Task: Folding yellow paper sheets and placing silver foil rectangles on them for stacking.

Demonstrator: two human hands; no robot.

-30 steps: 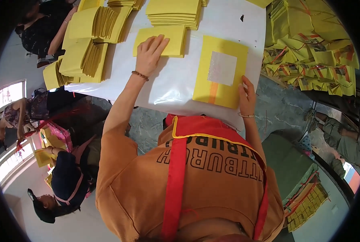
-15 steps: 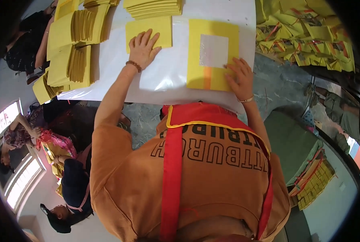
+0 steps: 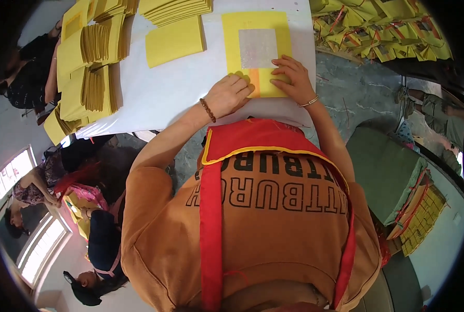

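On the white-covered table [image 3: 190, 96] lies a yellow paper sheet [image 3: 255, 20] with a silvery-white rectangle [image 3: 258, 48] and an orange strip below it. My left hand [image 3: 231, 94], a beaded bracelet at its wrist, has its fingers curled together at the sheet's near left corner, which it hides. My right hand [image 3: 294, 80] rests over the sheet's near right part, thumb and fingers apart and bent, touching the paper beside the silvery rectangle. Left of the sheet is a folded yellow paper bundle [image 3: 174, 41], with neither hand on it.
Piles of folded yellow paper [image 3: 81, 47] line the table's left side, and another stack [image 3: 174, 11] stands at the far edge. Bundled yellow paper [image 3: 382, 34] with red ties lies to the far right. People are at the left, one in dark clothes [image 3: 104, 234]. A green-covered object [image 3: 382, 171] stands right.
My left hand has left the folded yellow bundle and come right to the sheet's near left corner. My right hand has shifted inward over the sheet. The whole view has moved slightly.
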